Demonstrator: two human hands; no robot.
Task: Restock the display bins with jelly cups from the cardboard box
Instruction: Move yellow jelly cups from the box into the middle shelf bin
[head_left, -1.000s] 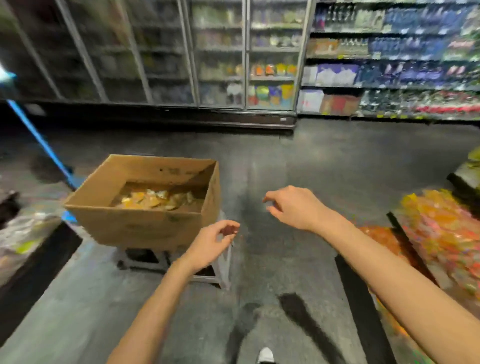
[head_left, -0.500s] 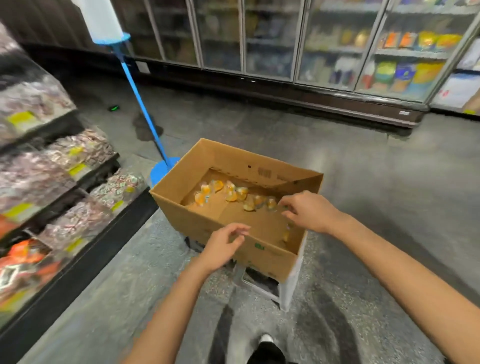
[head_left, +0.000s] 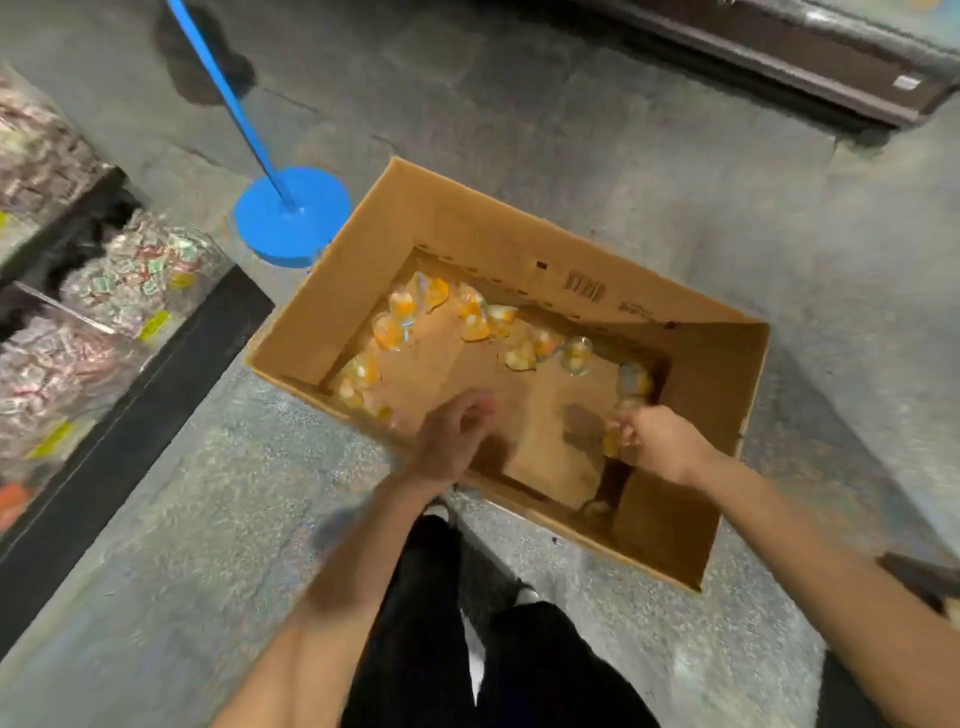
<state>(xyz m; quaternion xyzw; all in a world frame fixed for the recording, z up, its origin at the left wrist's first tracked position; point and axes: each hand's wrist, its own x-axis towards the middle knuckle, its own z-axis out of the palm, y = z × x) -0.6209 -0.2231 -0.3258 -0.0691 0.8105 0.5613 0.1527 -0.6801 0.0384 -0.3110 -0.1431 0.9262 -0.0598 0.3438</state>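
An open cardboard box (head_left: 467, 234) stands on the floor in front of me. Several clear jelly cups (head_left: 478, 319) with orange and yellow filling lie scattered along its far and left inner edges. My right hand (head_left: 662, 441) is inside the box at its right side, its fingers curled around jelly cups (head_left: 613, 444). My left hand (head_left: 452, 439) hovers over the box's near wall, blurred, fingers loosely curled and holding nothing that I can see.
Display bins (head_left: 135, 270) full of wrapped sweets line the left, above a black base (head_left: 130, 415). A blue pole on a round blue base (head_left: 291, 213) stands just beyond the box's left corner. A cooler's dark base (head_left: 779, 57) runs along the top right.
My view has tilted down onto the box. Both hands moved forward and down; the right hand went into the box and closed on jelly cups.
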